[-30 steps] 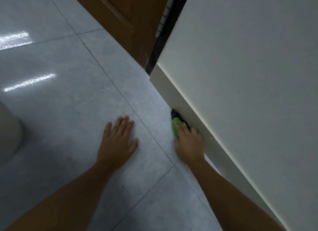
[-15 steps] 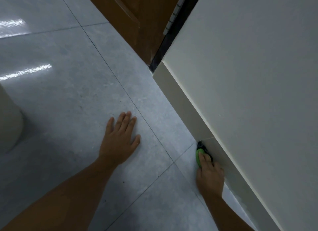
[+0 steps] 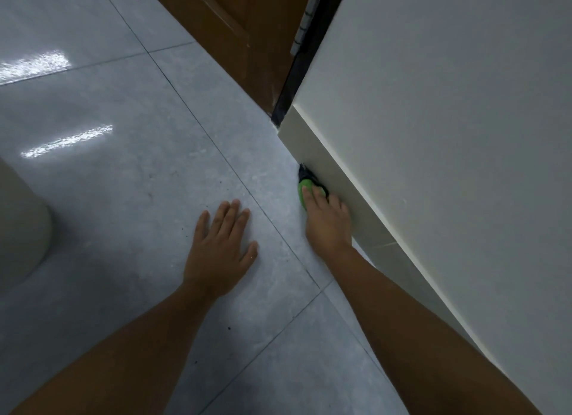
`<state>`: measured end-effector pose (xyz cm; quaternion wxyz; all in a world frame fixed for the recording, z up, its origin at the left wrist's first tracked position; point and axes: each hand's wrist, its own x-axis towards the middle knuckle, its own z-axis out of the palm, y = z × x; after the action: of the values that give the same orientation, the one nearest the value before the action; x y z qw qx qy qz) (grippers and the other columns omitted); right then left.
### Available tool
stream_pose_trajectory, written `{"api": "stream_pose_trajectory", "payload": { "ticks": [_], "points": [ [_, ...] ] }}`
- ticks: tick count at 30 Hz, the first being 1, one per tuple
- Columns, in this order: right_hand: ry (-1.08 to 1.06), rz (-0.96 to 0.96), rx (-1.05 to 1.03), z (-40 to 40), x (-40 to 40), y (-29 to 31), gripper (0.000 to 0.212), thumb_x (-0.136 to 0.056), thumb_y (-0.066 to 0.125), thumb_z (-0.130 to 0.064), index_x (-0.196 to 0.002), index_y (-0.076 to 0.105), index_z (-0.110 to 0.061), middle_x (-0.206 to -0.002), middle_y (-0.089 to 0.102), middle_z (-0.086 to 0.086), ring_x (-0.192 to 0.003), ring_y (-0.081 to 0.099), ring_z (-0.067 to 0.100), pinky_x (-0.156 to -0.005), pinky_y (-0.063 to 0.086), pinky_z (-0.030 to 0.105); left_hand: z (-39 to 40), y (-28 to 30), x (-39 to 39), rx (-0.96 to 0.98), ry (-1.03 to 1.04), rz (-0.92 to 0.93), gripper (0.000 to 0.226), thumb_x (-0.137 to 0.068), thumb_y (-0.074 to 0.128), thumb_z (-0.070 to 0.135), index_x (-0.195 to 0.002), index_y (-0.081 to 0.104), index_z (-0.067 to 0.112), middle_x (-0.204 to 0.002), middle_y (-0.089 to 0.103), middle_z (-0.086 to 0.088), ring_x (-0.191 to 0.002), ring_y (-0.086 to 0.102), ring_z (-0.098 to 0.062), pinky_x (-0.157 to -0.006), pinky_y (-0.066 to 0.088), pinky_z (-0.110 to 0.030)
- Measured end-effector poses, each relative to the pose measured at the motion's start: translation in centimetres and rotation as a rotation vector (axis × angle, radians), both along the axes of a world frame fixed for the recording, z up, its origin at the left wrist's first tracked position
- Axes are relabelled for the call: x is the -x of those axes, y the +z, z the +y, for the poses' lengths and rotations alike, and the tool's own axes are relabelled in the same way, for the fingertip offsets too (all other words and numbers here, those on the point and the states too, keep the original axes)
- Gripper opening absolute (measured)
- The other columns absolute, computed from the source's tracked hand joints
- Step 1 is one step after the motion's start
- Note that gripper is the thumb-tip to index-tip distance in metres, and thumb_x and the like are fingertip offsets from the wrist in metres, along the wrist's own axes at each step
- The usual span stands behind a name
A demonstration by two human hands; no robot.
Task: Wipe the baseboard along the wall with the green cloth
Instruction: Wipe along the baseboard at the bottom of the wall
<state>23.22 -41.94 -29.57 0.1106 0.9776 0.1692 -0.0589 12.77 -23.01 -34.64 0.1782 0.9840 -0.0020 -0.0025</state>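
Right hand (image 3: 327, 225) closed over green cloth (image 3: 304, 192), pressed against baseboard (image 3: 325, 164) (dark edge showing). Left hand (image 3: 220, 247) flat, fingers spread, on floor tile (image 3: 130, 173).

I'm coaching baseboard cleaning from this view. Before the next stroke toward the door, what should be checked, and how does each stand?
1. green cloth under right hand: ok, fingers press on it.
2. Cloth against the baseboard: ok, it sits where baseboard meets floor.
3. Left hand bracing: ok, flat on the floor, fingers spread.
4. Path ahead to the door frame: ok, nothing in the way.
5. Baseboard already clean behind the hand: cannot tell.
6. Cloth's wiping face clean: cannot tell, hidden.
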Motion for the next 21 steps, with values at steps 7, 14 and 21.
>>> {"api": "stream_pose_trajectory", "payload": {
  "ticks": [7, 14, 21],
  "points": [
    [-0.09, 0.025, -0.046, -10.3, 9.3, -0.7, 0.058, -0.083, 0.043, -0.014, -0.141, 0.038, -0.015, -0.142, 0.047, 0.009, -0.101, 0.054, 0.032, -0.08, 0.048, 0.044, 0.0, -0.2, 0.0, 0.005, 0.006, 0.004, 0.068, -0.092, 0.03, 0.051, -0.147, 0.034, 0.011, -0.155, 0.027, -0.01, -0.145, 0.019, -0.024, -0.116, 0.012, -0.049],
    [-0.168, 0.102, 0.071, -15.9, 13.7, 0.1, 0.063, -0.078, 0.033, -0.014, -0.141, 0.036, -0.012, -0.137, 0.052, 0.011, -0.094, 0.055, 0.034, -0.068, 0.046, 0.041, 0.0, 0.1, 0.0, 0.025, 0.006, -0.007, 0.068, -0.091, 0.031, 0.05, -0.145, 0.037, 0.009, -0.153, 0.032, -0.013, -0.143, 0.025, -0.027, -0.115, 0.017, -0.052],
    [-0.035, 0.043, 0.007, -2.1, 2.4, 0.4, 0.061, -0.079, 0.028, -0.015, -0.139, 0.042, -0.009, -0.136, 0.053, 0.013, -0.095, 0.055, 0.034, -0.079, 0.046, 0.041, 0.0, -0.1, 0.0, 0.023, 0.0, -0.005, 0.067, -0.091, 0.034, 0.049, -0.146, 0.036, 0.01, -0.154, 0.03, -0.012, -0.143, 0.023, -0.026, -0.115, 0.017, -0.052]
  ]
}}
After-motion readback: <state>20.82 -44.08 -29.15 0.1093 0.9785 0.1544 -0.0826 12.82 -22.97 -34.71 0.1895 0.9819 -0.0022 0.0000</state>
